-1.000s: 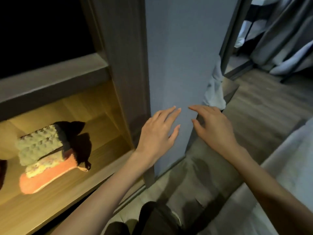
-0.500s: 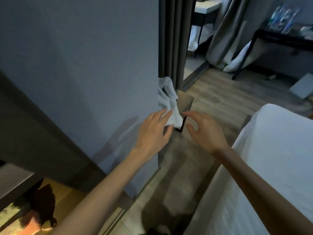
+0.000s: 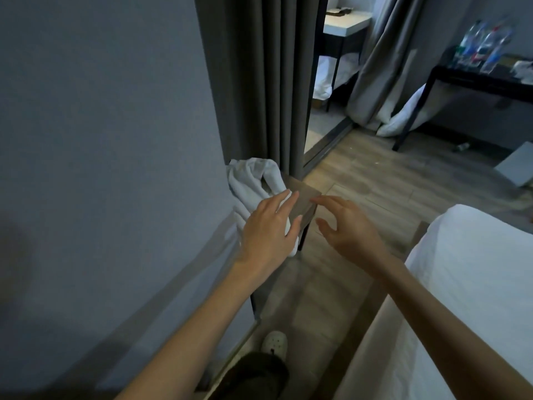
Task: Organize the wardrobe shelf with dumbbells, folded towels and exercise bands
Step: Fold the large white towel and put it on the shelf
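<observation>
**Reaching for the crumpled towel (image 3: 250, 180)**

It's white, unfolded, and heaped under and just beyond your left hand (image 3: 268, 228) fingers, on a small wooden table (image 3: 304, 197).

Left fingers are straight and grip nothing; can't tell if they touch the cloth. Your right hand (image 3: 350, 226) is spread and empty, hovering just right of the table corner.

Likely light, soft and floppy, so it will droop. Grab the bunched middle, not a corner.

Grey panel (image 3: 115, 140) is left of your fingers, bed (image 3: 467, 284) right.

We see a small brown worktop (image 3: 306, 200) standing on the wooden floor (image 3: 375, 174), with a crumpled white towel (image 3: 250, 180) lying on it.
</observation>
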`<state>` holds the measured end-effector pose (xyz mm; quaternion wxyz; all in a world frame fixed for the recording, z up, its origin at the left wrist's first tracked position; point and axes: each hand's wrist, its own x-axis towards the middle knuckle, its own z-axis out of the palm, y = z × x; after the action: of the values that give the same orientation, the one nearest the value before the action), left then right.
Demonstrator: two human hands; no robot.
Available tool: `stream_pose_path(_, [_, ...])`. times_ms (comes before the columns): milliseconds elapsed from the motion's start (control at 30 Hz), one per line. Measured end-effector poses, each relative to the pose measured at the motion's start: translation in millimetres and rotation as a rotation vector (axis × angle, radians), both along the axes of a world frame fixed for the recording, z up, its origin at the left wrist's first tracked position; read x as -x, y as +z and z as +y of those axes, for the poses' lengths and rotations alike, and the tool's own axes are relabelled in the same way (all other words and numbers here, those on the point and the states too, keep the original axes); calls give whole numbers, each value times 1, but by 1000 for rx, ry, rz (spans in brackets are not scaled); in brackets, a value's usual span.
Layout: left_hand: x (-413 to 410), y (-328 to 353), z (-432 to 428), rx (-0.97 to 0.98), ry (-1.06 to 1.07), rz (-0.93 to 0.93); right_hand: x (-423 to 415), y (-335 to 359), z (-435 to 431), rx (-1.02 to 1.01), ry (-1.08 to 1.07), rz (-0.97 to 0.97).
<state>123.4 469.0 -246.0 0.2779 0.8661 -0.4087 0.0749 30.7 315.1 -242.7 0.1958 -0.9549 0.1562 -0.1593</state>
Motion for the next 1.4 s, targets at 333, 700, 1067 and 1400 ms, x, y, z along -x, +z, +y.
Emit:
stream_pose_path(333, [-86,-17,-123,-37,94,46,-97,-9,-123,77,15,111])
stream_pose_path(700, [-195,-34,-201,-129,444,114,-224,-26,-234,82,224,151])
stream_pose_path(1067, [-190,-70,-171,-36,1036,428,-347,-39,-255,257,870,349])
stream_pose_path(1400, [-170,-162,-126,70,1260,776,-438,-120,-205,206,921,636])
